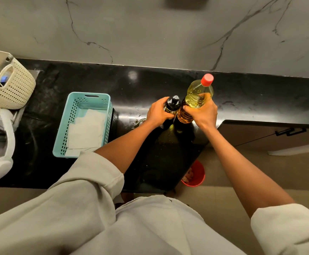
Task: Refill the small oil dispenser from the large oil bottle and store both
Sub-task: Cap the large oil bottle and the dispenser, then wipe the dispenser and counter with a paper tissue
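The large oil bottle (196, 94), clear plastic with yellow oil and a red cap, stands on the black counter (168, 83). My right hand (203, 111) grips it around the middle. Right beside it on the left stands the small oil dispenser (173, 103), dark with a black top. My left hand (159, 112) holds the dispenser from its left side. The two containers touch or nearly touch; the caps of both are on.
A teal plastic basket (70, 115) lined with white paper sits to the left. A cream woven basket (19, 85) and a white appliance (1, 144) lie at the far left. Small spills glisten near my left wrist. A red bucket (196, 173) stands on the floor below the counter edge.
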